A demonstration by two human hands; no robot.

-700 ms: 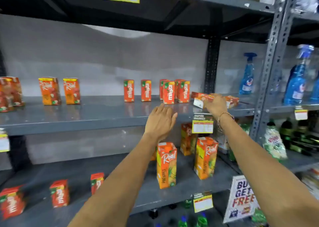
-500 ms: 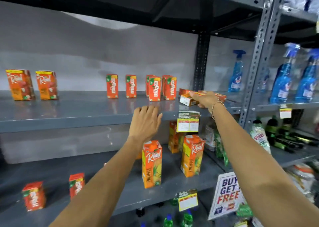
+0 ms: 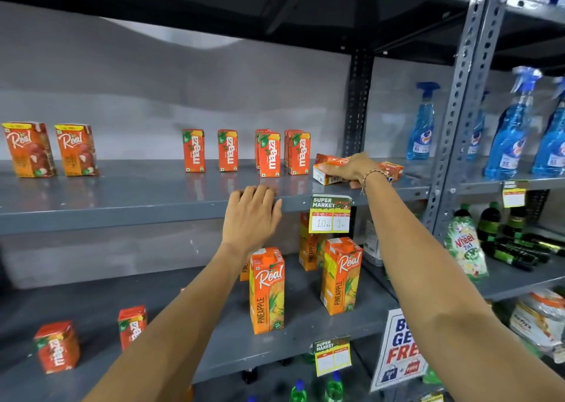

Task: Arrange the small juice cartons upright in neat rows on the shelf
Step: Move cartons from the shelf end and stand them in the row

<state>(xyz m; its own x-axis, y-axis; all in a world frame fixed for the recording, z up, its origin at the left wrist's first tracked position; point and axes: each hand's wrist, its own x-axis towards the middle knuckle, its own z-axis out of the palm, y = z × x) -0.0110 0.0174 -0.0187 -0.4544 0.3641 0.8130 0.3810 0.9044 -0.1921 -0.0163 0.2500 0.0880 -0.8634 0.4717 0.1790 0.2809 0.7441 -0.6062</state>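
Several small orange Maaza cartons [image 3: 227,150] stand upright in a row at the back of the grey middle shelf [image 3: 122,199], the right ones doubled up [image 3: 298,153]. To their right, small cartons lie flat. My right hand [image 3: 351,169] covers one lying carton [image 3: 327,176], fingers over its top and thumb under its near edge. Another lying carton [image 3: 393,170] shows just behind my wrist. My left hand [image 3: 250,215] rests flat against the shelf's front edge, fingers spread, holding nothing.
Two larger Real cartons [image 3: 52,150] stand at the shelf's left. Tall pineapple cartons [image 3: 267,288] and small Maaza cartons [image 3: 58,346] are on the shelf below. A perforated upright post [image 3: 452,120] splits off the right bay with blue spray bottles [image 3: 423,126]. A price tag [image 3: 330,215] hangs on the edge.
My left hand has sunk slightly from over the shelf surface to its front edge. My right hand stays on the lying carton, with the thumb now under it. The view has shifted a little.
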